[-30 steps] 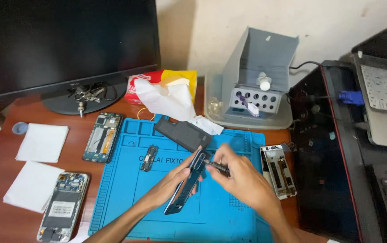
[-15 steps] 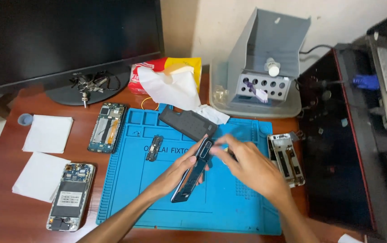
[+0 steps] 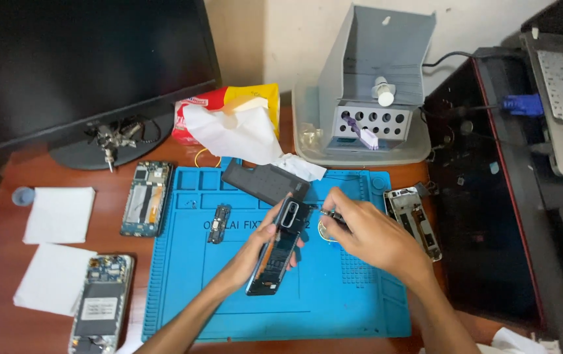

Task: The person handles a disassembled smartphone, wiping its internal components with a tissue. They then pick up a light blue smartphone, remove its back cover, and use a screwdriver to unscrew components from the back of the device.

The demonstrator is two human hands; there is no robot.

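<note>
Opened phone (image 3: 278, 252) between both hands

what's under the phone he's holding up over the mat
Under the opened dark phone in the left hand lies the blue rubber repair mat. A small round part shows beside it; anything directly beneath the phone is covered.

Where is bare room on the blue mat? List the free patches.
Free: mat lower left, below the small part; lower right corner. Crowded: middle, where left hand holds the phone beside right hand; top, dark cover.
</note>
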